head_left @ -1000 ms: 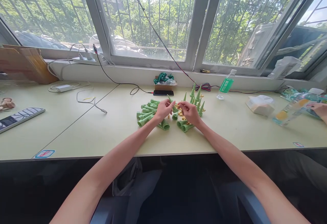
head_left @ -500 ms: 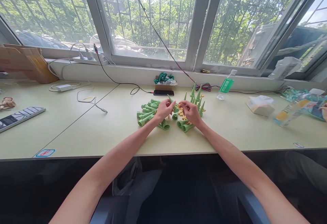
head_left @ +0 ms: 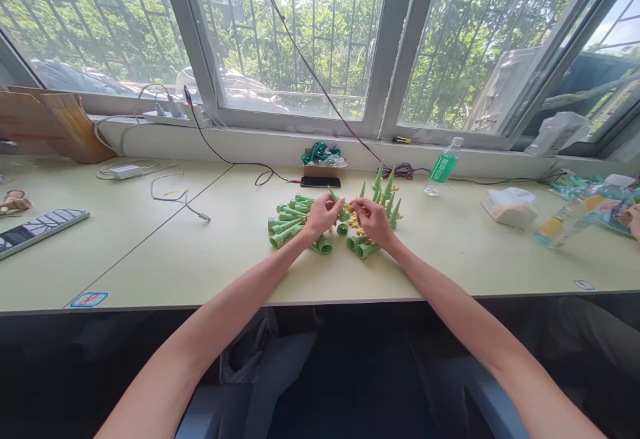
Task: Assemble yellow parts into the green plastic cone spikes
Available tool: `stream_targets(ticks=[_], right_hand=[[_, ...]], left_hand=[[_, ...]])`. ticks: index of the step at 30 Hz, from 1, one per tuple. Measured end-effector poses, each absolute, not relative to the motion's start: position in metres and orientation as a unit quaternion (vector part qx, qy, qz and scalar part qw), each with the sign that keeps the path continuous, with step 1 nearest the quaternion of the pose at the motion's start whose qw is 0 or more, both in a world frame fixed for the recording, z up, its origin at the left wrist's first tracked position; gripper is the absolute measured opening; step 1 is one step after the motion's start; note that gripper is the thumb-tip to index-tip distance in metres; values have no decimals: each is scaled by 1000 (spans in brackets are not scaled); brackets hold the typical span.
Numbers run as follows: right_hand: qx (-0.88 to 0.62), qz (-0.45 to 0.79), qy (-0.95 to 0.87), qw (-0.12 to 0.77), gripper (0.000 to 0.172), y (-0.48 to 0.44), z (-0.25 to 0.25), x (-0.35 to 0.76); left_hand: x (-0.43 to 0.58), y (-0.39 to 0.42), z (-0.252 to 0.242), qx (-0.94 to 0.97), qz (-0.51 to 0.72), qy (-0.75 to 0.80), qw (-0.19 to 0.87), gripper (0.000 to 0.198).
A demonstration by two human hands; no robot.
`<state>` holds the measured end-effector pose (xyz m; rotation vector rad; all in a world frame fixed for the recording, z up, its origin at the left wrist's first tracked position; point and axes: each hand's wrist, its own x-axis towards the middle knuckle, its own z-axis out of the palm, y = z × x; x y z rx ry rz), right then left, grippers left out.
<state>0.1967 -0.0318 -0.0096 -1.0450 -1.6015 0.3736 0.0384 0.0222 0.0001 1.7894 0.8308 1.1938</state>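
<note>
Holding a green cone (head_left: 333, 194), the left hand (head_left: 323, 213) is occupying the position directly in front of the phone (head_left: 321, 182). The left fingers are grasping this cone, and its tip is leaning toward the phone. The right hand (head_left: 371, 219) is facing the left one from a position in front and to the right of the phone. Its fingertips are bending together near the cone; whether they are grasping anything cannot be told.

Loose cones (head_left: 284, 231) are lying in front and to the left of the phone. Upright cones (head_left: 389, 189) are standing to its right, beyond the right hand. Yellow pieces (head_left: 359, 223) are lying partly hidden under the right hand, in front and to the right of the phone.

A small box (head_left: 320, 171) is sitting just behind the phone. A green-labelled bottle (head_left: 442, 167) is standing to its right, with a tissue pack (head_left: 510, 207) lying farther right. A white cable (head_left: 186, 206) is lying to its left. The desk (head_left: 225, 252) is supporting the phone and cones.
</note>
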Motion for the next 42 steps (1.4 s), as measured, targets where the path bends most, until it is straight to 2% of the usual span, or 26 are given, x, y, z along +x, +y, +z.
stream_targets(ticks=[27,42], right_hand=[[-474,153,-689,525,32,-29,-9,197],[-484,146,-687,522,32,-29,-10,199]], left_hand=[[38,24,-2,721,507,290,372,40],[36,16,5,782,478,291,273,35]])
